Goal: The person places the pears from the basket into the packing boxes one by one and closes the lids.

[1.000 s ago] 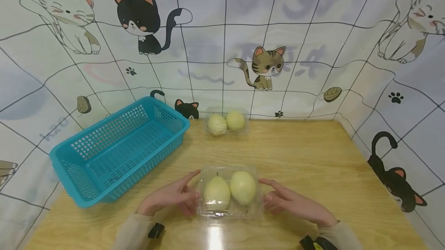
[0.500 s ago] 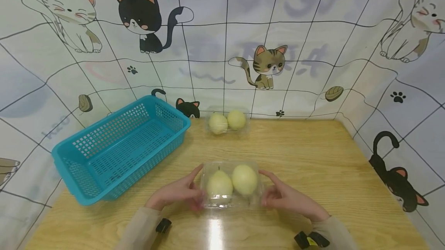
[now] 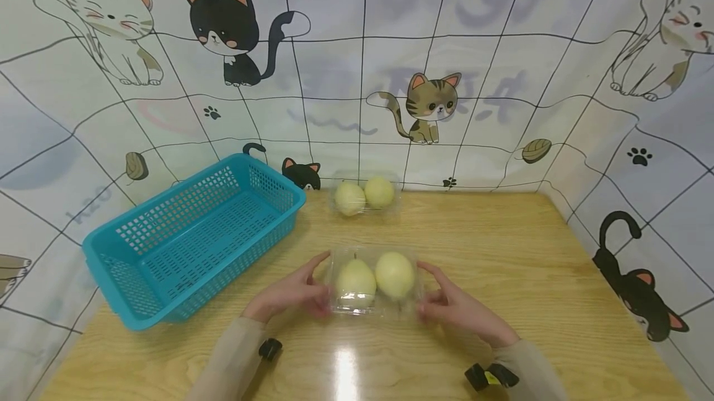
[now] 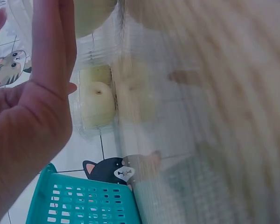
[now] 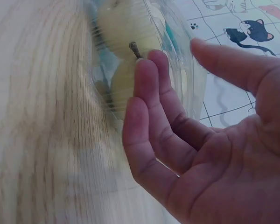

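Two pale yellow-green pears (image 3: 356, 282) sit side by side in a clear plastic clamshell box (image 3: 370, 311) at the middle of the table in the head view. My left hand (image 3: 290, 294) touches the left end of the box; its fingers (image 4: 53, 46) lie straight along the side in the left wrist view. At the opposite end is my right hand (image 3: 460, 311), its loosely bent fingers (image 5: 147, 84) against the plastic beside a pear stem (image 5: 134, 49). The right thumb (image 5: 219, 58) reaches to the upper edge, apart from the fingers.
A second clear box (image 3: 365, 207) with two pears (image 3: 379, 192) stands by the back wall. A blue perforated basket (image 3: 192, 249) sits at the left on the wooden table (image 3: 491, 246). Cat-printed sheeting (image 3: 334, 79) encloses the back and sides.
Both hands and the pear box between them have moved away from the person, toward the back of the table, and slightly right. The basket and the rear box have stayed put.
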Action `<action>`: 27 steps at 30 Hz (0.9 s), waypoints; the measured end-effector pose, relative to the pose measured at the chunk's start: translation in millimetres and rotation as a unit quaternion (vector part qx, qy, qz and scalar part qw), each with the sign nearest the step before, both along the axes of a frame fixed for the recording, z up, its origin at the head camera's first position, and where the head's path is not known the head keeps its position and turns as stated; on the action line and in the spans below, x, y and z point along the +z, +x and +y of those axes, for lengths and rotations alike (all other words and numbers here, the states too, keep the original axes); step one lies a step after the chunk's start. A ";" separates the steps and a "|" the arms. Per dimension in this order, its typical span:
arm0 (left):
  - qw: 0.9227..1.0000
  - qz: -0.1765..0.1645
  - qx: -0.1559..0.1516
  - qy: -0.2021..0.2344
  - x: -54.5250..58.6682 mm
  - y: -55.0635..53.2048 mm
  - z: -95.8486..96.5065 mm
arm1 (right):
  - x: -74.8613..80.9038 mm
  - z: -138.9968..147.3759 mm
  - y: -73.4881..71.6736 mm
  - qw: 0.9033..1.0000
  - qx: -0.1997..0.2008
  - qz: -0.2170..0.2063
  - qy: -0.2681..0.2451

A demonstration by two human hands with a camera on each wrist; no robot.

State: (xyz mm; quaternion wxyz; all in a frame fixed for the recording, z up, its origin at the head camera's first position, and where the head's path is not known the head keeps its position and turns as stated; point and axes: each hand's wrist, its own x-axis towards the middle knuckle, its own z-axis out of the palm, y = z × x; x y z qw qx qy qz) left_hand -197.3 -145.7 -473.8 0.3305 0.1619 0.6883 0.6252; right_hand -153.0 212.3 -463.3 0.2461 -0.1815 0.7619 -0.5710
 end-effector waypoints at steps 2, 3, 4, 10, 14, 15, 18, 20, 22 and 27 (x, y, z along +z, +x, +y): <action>1.000 0.007 0.005 0.001 -1.3 -3.9 1.0 | -0.6 -0.6 -3.2 1.000 -0.011 -0.002 0.003; 1.000 0.010 0.008 0.003 -2.2 -5.8 1.3 | -0.9 -0.8 -4.8 1.000 -0.015 -0.002 0.004; 1.000 0.011 0.009 0.005 -2.9 -7.5 1.4 | -1.1 -0.9 -6.3 1.000 -0.019 -0.004 0.005; 1.000 -0.008 0.004 0.013 -6.7 -15.0 0.2 | -1.5 -0.3 -13.6 1.000 -0.025 -0.016 -0.006; 1.000 -0.018 0.003 0.014 -7.2 -17.7 1.7 | -2.3 0.4 -19.7 0.999 -0.015 -0.014 -0.024; 1.000 -0.018 0.004 0.012 -7.2 -18.3 2.3 | -2.5 0.6 -21.4 0.999 -0.012 -0.013 -0.026; 1.000 -0.016 0.010 0.009 -6.8 -19.9 3.8 | -2.6 1.0 -26.3 0.999 -0.011 -0.020 -0.025; 1.000 -0.016 0.016 0.008 -6.8 -21.3 4.3 | -2.2 1.2 -29.4 0.999 -0.013 -0.023 -0.021; 1.000 -0.016 0.019 0.008 -6.0 -22.5 5.0 | -2.1 1.5 -32.0 0.999 -0.015 -0.030 -0.019; 0.999 -0.020 0.026 0.013 -2.6 -25.2 8.2 | -2.7 2.0 -37.1 0.999 -0.020 -0.039 -0.021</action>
